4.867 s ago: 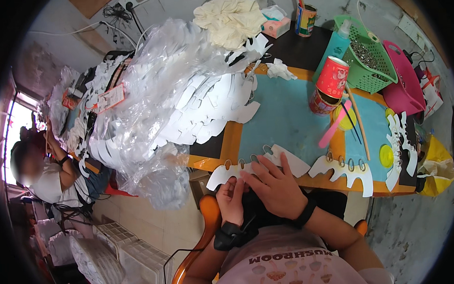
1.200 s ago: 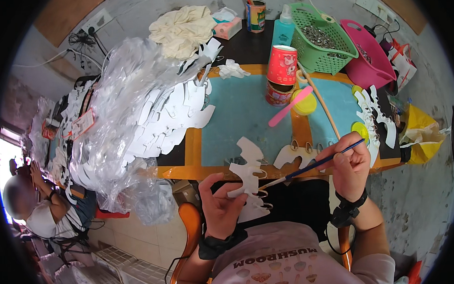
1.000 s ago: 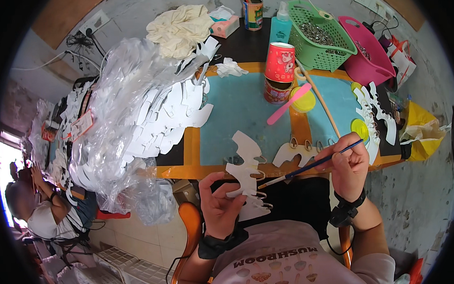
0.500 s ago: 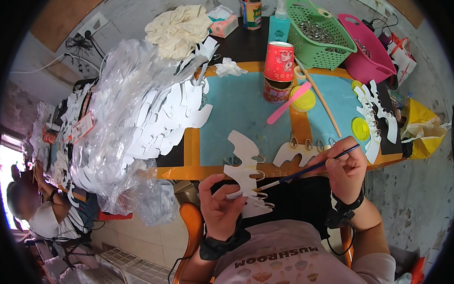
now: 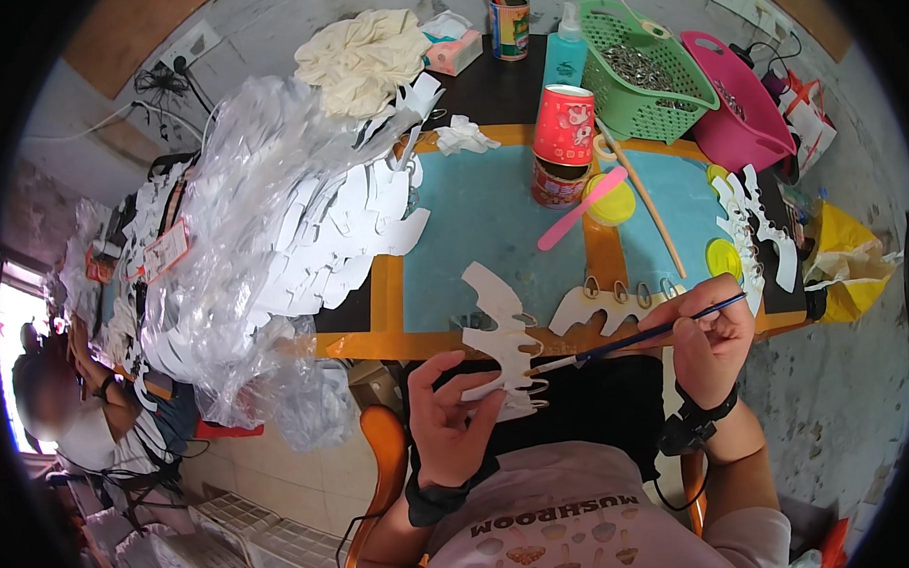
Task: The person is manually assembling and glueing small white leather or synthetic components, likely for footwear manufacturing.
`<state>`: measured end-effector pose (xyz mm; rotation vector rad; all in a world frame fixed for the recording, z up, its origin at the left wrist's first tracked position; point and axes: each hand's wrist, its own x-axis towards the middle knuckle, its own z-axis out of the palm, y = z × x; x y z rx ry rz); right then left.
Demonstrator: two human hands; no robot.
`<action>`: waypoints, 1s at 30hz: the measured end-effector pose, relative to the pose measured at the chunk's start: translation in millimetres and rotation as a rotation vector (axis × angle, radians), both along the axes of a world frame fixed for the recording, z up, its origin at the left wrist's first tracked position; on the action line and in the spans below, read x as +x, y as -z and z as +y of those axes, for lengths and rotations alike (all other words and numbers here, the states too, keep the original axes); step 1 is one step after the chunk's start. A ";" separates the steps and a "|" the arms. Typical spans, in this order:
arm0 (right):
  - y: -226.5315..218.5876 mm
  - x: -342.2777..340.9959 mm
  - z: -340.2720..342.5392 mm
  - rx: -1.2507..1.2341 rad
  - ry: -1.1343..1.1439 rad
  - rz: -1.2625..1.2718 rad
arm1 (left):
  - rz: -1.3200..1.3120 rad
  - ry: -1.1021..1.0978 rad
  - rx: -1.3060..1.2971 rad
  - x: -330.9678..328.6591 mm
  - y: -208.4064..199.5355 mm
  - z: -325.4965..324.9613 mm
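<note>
Between thumb and fingers, my left hand (image 5: 451,414) grips a white card strip (image 5: 499,348) with a curved, notched edge and several small metal rings along its right side. My right hand (image 5: 715,335) pinches a thin blue paintbrush (image 5: 632,340) like a pen. Its pale tip points left and is at the strip's ringed edge, close to one ring; whether it touches I cannot tell. A second notched card strip (image 5: 575,308) with rings lies on the table's near edge, just beyond the brush.
A red cup (image 5: 564,128) sits on a tin (image 5: 556,185), beside a pink spatula (image 5: 582,209) and wooden stick (image 5: 644,202). Green (image 5: 659,117) and pink (image 5: 744,129) baskets hold metal bits. Card strips (image 5: 323,239) pile left under plastic wrap (image 5: 217,222). Another person (image 5: 89,427) sits far left.
Both hands have shifted slightly right, carrying the card strip and paintbrush along. The brush tip remains by the strip's ringed edge.
</note>
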<state>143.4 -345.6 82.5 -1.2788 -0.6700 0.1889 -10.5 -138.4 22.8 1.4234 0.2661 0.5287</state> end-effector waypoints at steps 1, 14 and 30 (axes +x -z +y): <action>0.6 1.0 0.3 0.011 -0.020 -0.017 | 0.029 0.014 0.099 0.6 -2.7 -1.3; -19.4 10.8 16.7 -0.129 -0.129 -0.128 | 0.093 0.167 0.443 -1.9 -18.6 2.2; -45.4 36.2 63.4 -0.431 -0.528 -0.522 | 0.167 0.255 0.441 2.3 -23.7 2.2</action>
